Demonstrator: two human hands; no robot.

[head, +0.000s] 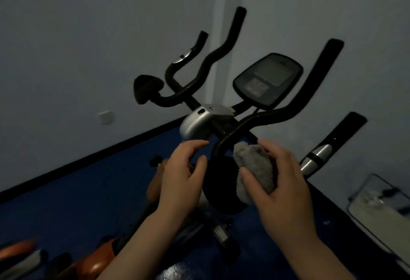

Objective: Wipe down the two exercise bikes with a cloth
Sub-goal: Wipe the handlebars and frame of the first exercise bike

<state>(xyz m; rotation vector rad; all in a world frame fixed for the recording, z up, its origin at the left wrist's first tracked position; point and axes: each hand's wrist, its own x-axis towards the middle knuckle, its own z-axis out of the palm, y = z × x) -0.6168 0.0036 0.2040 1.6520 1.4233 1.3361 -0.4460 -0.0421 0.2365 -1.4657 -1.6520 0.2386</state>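
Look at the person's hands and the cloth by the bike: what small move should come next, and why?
Probably press the grey cloth onto the curved black handlebar just left of it and wipe upward along the bar. The right hand already grips the bunched cloth beside that bar, while the left hand hangs loosely curled near the silver housing, holding nothing that I can see.

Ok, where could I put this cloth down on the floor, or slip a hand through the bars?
Bare blue floor lies left, between the wall's black skirting and the orange parts. Around the right hand, the cloth and the curved handlebar it is crowded. The left hand hovers below the silver housing.
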